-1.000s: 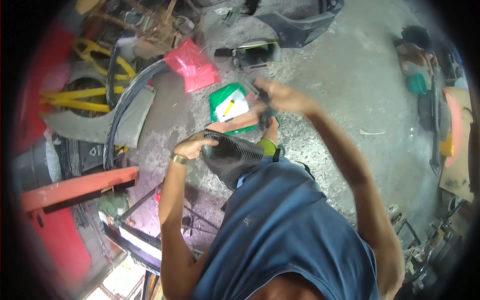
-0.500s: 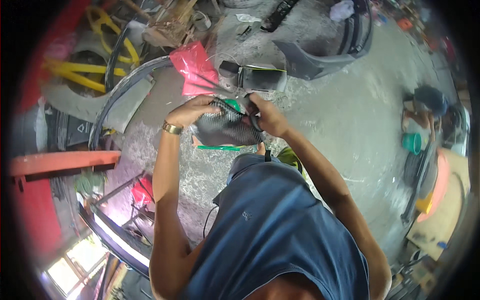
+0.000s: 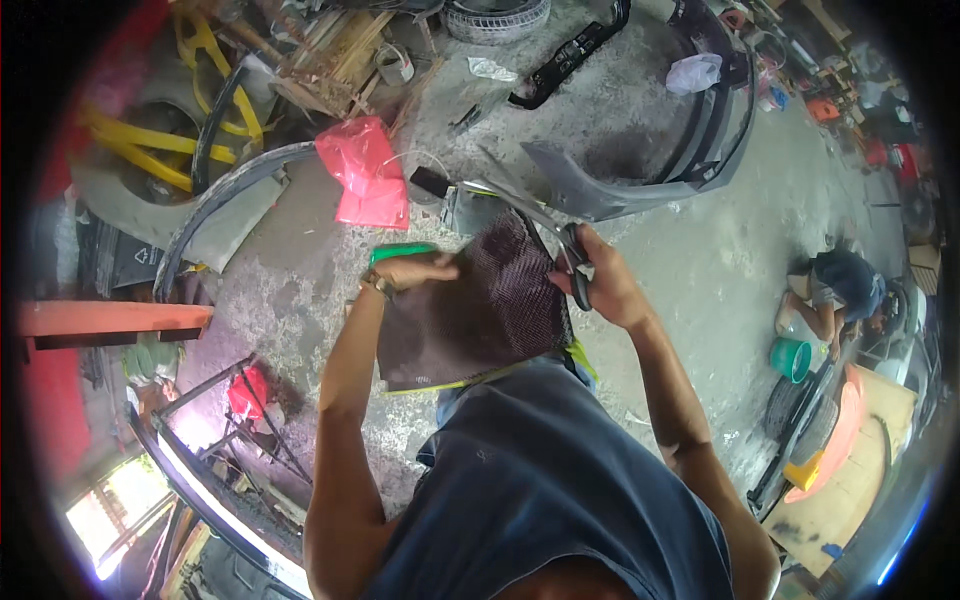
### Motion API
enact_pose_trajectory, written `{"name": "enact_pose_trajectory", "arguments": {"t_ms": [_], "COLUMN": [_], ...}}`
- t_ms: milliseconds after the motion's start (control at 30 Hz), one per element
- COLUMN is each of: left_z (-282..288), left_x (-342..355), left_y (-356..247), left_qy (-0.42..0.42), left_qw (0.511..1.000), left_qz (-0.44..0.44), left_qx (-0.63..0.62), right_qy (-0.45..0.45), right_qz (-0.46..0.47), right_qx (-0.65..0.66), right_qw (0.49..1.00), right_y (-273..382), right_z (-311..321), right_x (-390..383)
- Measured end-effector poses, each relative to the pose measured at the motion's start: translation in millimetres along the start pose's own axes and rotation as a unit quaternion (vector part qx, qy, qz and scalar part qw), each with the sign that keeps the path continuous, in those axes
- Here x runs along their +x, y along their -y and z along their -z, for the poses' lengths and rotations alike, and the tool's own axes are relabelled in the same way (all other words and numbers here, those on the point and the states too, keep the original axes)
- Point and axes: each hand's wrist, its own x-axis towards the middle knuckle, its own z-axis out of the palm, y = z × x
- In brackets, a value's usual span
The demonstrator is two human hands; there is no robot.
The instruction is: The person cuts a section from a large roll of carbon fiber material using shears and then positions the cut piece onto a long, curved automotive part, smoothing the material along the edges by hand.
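Note:
A dark woven carbon-fibre cloth point(image 3: 470, 310) spreads in front of my body, its weave glinting at the right and its upper edge frayed. My left hand point(image 3: 415, 268) lies on the cloth's upper left part, fingers stretched toward the right and a little blurred. Just beyond that wrist a green strip point(image 3: 402, 251) shows. In my right hand point(image 3: 608, 283) are large scissors point(image 3: 545, 215) with black handles, held at the cloth's right edge. Their blades point up and left above the cloth, spread apart. A yellow-green edge point(image 3: 430, 388) shows under the cloth's near side.
Beyond the cloth lie a pink plastic bag point(image 3: 362, 172) and a dark grey bumper point(image 3: 630, 195). A tyre point(image 3: 495, 18) sits farther off. To the right, another person point(image 3: 843, 285) crouches beside a green bucket point(image 3: 790, 358). An orange panel point(image 3: 125, 318) juts in from the left.
The cloth, bunched between my hands before, now lies flatter and wider. My left hand has let go of its edge and rests on it. The scissors have moved right with my right hand.

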Motion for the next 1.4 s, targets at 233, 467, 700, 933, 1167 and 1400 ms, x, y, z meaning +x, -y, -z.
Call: {"name": "enact_pose_trajectory", "arguments": {"t_ms": [233,467,700,933,1167,1400], "left_z": [-51,-33,27,19,-5,-31], "left_x": [49,70,170,286,371,460], "left_y": [55,46,64,124,145,311], "left_qy": [0.137,0.084,-0.122,-0.500,-0.401,-0.418], "left_qw": [0.975,0.978,0.988,0.782,0.594,0.511], "left_qz": [0.130,0.108,0.042,-0.063,-0.129,0.025], "left_qx": [-0.119,-0.157,-0.087,-0.367,-0.685,-0.751], "right_qy": [0.009,0.072,-0.074,-0.066,-0.030,-0.045], "right_qz": [-0.146,-0.267,-0.325,-0.383,-0.396,-0.417], "right_qx": [0.134,0.371,0.357,-0.045,-0.147,-0.098], "right_qw": [0.980,0.886,0.873,0.920,0.906,0.902], "right_y": [-96,-244,-380,-419,-417,-441], "right_z": [61,9,-68,-91,-98,-75], "right_x": [6,8,28,-34,-87,-58]}}
